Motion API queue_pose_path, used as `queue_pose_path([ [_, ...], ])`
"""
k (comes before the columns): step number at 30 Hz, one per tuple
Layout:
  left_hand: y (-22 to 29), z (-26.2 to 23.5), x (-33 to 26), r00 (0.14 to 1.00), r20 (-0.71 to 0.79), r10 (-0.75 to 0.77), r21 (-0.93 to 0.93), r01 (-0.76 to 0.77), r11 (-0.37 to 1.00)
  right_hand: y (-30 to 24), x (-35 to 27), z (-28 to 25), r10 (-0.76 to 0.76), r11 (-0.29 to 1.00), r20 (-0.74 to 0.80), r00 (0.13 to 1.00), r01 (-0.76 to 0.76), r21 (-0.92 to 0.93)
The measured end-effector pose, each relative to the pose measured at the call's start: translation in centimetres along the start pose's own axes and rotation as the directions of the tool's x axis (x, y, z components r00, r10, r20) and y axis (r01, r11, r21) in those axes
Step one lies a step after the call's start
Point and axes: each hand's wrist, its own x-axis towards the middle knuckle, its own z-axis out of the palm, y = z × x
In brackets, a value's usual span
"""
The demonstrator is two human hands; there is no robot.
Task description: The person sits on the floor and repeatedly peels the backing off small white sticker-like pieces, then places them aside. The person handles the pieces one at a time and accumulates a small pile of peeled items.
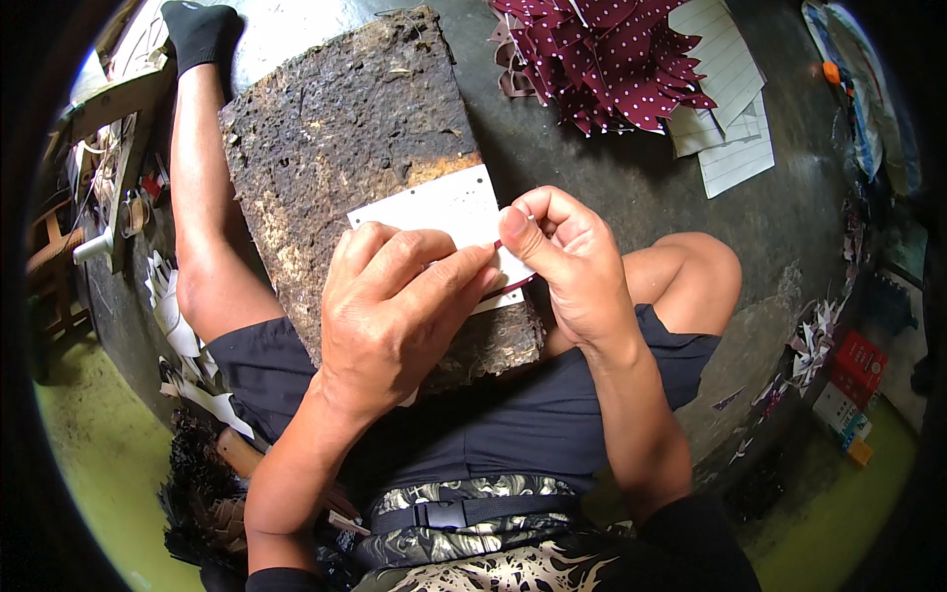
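Observation:
My left hand (390, 296) is closed, thumb and fingers pressed together on a small piece with a white face and a dark red edge (513, 286). My right hand (572, 257) pinches the far side of this piece between thumb and bent fingers. Most of the piece is hidden by the fingers, so its full shape cannot be made out. Beneath the hands a white sheet (424, 205) with small dark dots near its edges lies on a thick, worn wooden board (345, 118). The board rests across my lap, tilting away to the upper left.
A pile of dark red, white-dotted cut pieces (602, 59) lies at the far right, beside lined paper sheets (740, 148). Pale scraps (178, 306) lie by my left knee. A wooden frame (123, 187) stands at the left; a red box (858, 363) sits at the right.

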Motion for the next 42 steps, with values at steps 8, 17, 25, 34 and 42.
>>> queue_pose_path([
  [8,-0.1,0.1,0.1,1.0,-0.002,0.011,0.007,-0.011,1.0,1.0,0.7,-0.8,-0.002,0.998,-0.04,0.999,0.004,0.07],
  [17,-0.2,-0.1,0.1,1.0,0.015,0.015,0.0,-0.015,1.0,2.3,1.7,-2.2,0.0,1.0,-0.079,0.997,0.0,0.006],
  [25,-0.6,-0.4,0.4,0.999,0.03,0.024,-0.017,-0.024,1.0,3.0,2.5,-3.0,-0.009,0.999,-0.107,0.994,0.005,-0.043],
  [34,-0.8,-0.3,0.6,0.999,0.022,0.03,-0.045,-0.029,0.999,3.1,3.0,-3.7,0.037,0.983,-0.137,0.99,-0.06,-0.172],
  [42,-0.9,-0.4,0.7,0.999,0.031,0.027,-0.06,-0.025,0.998,3.3,3.3,-3.9,0.033,0.962,-0.199,0.979,-0.085,-0.258],
])
